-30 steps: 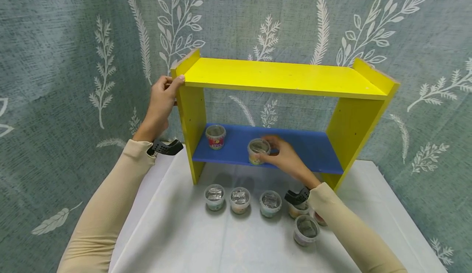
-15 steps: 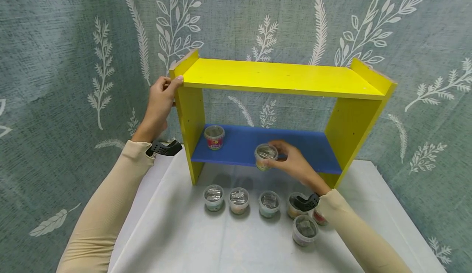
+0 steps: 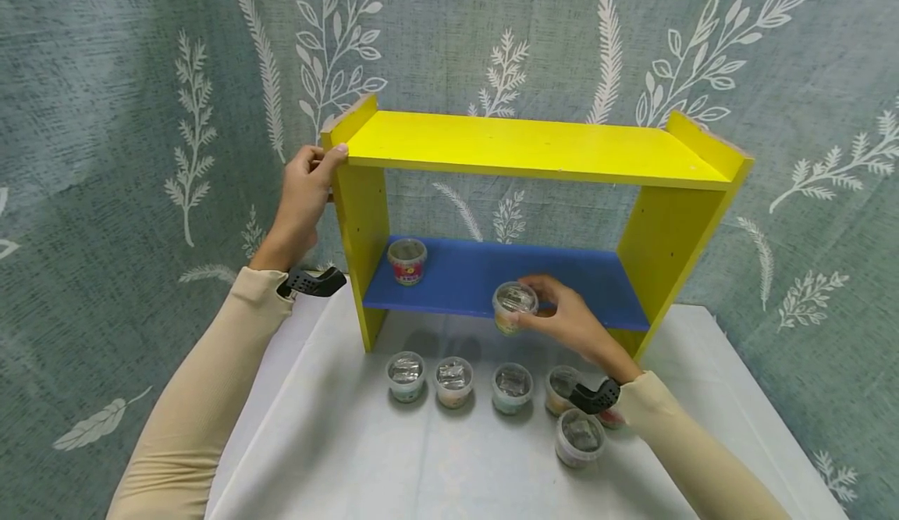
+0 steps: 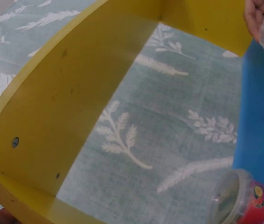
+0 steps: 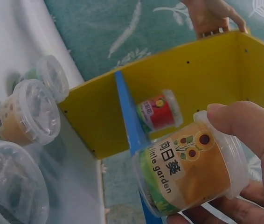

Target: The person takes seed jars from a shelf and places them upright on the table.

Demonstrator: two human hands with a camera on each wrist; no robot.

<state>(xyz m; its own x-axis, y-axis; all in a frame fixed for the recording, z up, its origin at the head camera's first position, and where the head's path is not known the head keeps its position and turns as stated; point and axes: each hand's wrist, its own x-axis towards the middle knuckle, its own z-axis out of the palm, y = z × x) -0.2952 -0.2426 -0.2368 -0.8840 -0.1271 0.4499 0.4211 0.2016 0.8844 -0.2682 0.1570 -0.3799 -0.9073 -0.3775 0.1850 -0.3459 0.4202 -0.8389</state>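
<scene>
My left hand (image 3: 302,196) grips the top left corner of a yellow shelf unit (image 3: 520,143), thumb on the front edge. In my right hand (image 3: 572,323) is a small clear plastic tub (image 3: 515,305), held between thumb and fingers at the front edge of the blue lower shelf (image 3: 456,278). The right wrist view shows its orange label (image 5: 188,163) with sunflowers and "little garden"; the tub is tilted there. A red-labelled tub (image 3: 407,262) stands at the left end of the blue shelf, next to the yellow side panel (image 4: 62,84).
Several more clear tubs, among them one with foil-like packets (image 3: 405,377), stand on the white table (image 3: 351,465) in front of the unit. Toward the right, tubs crowd together near a front one (image 3: 579,438), partly under my right wrist. A leaf-patterned cloth (image 3: 449,36) hangs behind.
My right hand has carried the orange-labelled tub right and toward me, from over the blue shelf to its front edge. The left hand keeps its grip on the shelf unit.
</scene>
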